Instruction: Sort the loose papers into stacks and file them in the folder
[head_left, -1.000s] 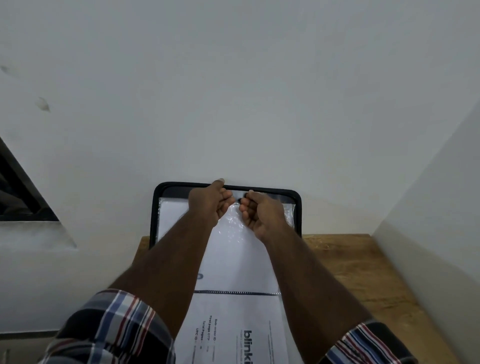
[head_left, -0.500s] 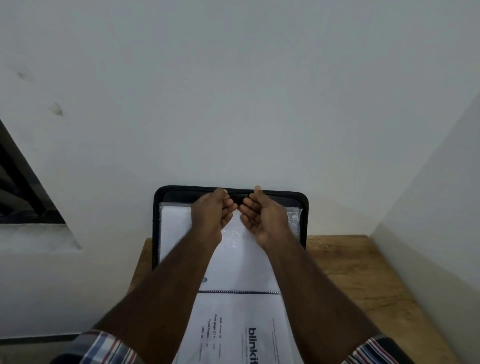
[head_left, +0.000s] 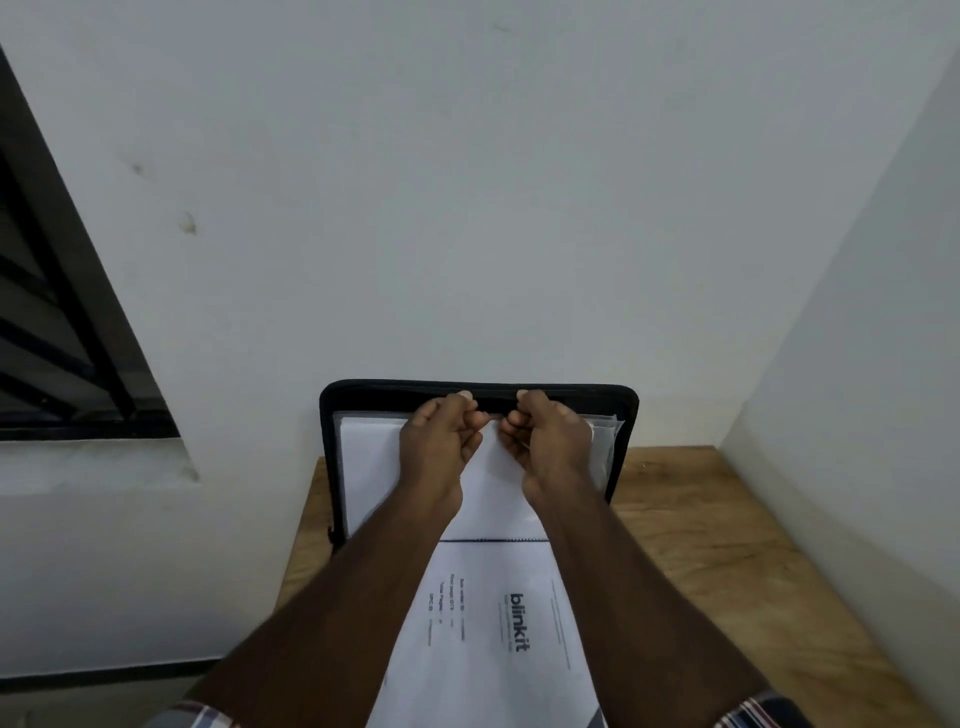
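A wooden table (head_left: 717, 561) with a light grain fills the lower right of the view, pushed into a corner where a pale wall (head_left: 467, 208) at 12 o'clock meets a second pale wall (head_left: 883, 364) at 3 o'clock. At 9 o'clock a dark barred window (head_left: 47, 332) is set in the wall above a pale ledge, and a couple of small marks show on the paint near it. The black folder (head_left: 332, 467) lies open on the table with its far half propped up against the wall at 12 o'clock; its spine runs across the middle as a thin dark line. White papers in clear sleeves (head_left: 374, 467) fill the raised half, with sleeve edges fanning out just inside the frame on the 3 o'clock side. On the near half lies a printed sheet (head_left: 498, 649) with a dark logo and small lines of text, running toward 6 o'clock. Both forearms reach up from 6 o'clock and cover much of the folder's middle. The left hand (head_left: 441, 447) and the right hand (head_left: 550, 441) sit side by side at the top edge of the raised half, fingers curled, each pinching the upper edge of the clear sleeve there; the fingertips are partly hidden behind the knuckles. Striped shirt cuffs (head_left: 753, 712) show at the bottom corners.
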